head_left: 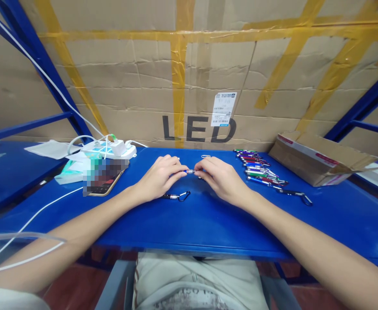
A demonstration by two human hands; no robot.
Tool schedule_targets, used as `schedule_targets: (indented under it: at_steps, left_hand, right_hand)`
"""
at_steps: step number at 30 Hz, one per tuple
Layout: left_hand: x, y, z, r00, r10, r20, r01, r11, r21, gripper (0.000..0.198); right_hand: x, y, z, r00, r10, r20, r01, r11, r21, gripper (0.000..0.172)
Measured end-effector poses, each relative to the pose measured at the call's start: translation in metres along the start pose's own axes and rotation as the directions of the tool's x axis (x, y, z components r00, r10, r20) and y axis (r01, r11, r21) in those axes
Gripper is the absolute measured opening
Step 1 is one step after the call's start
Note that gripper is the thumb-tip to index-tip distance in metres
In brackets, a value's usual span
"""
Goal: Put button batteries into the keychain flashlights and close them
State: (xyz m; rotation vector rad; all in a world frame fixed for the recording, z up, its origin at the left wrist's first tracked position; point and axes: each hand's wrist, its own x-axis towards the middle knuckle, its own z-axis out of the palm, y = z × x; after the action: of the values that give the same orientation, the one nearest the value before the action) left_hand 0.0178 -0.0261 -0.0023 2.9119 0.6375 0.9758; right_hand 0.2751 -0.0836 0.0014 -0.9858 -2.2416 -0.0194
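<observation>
My left hand point(164, 174) pinches a slim blue-and-silver penlight point(190, 171) above the middle of the table. At its silver end, the fingertips of my right hand point(220, 177) are closed on the same piece. Most of its barrel is hidden behind my left fingers. Below my left hand lies a black penlight point(171, 196) with a black carabiner point(185, 196) at its end, partly covered by the hand. Beyond my right hand a silver carabiner point(205, 156) rests on the blue table point(221, 228).
Several coloured penlights point(256, 168) with carabiners lie in a row at right, a black one point(292, 192) nearest. Behind them stands an open cardboard box point(311, 159). At left are a phone point(106, 178), a power strip point(127, 150) and a white cable point(43, 209). A large carton point(127, 94) forms the back.
</observation>
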Motion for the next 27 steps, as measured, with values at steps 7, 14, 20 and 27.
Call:
schedule_targets:
  at_steps: [7, 14, 20, 27]
  left_hand:
    - [-0.0001, 0.0027, -0.0004, 1.0, 0.022, -0.007, -0.022, 1.0, 0.007, 0.033]
    - [0.0006, 0.0056, -0.0054, 0.992, 0.124, -0.025, -0.118, 0.98, 0.161, 0.033]
    - [0.0003, 0.0033, -0.0045, 0.986, 0.168, -0.02, -0.158, 0.959, 0.234, 0.032]
    - [0.0016, -0.0036, -0.0054, 0.994, 0.106, 0.032, -0.109, 0.984, 0.14, 0.034]
  right_hand:
    - [0.0012, -0.0031, 0.0007, 0.991, 0.129, 0.038, -0.133, 0.978, 0.163, 0.02]
    - [0.0053, -0.0047, 0.0018, 0.892, 0.403, 0.205, -0.448, 0.727, 0.52, 0.029]
    - [0.0067, -0.0036, 0.0032, 0.877, 0.424, 0.224, -0.474, 0.694, 0.542, 0.031]
    - [0.0072, 0.0, -0.0012, 0.924, 0.334, 0.189, -0.383, 0.832, 0.402, 0.022]
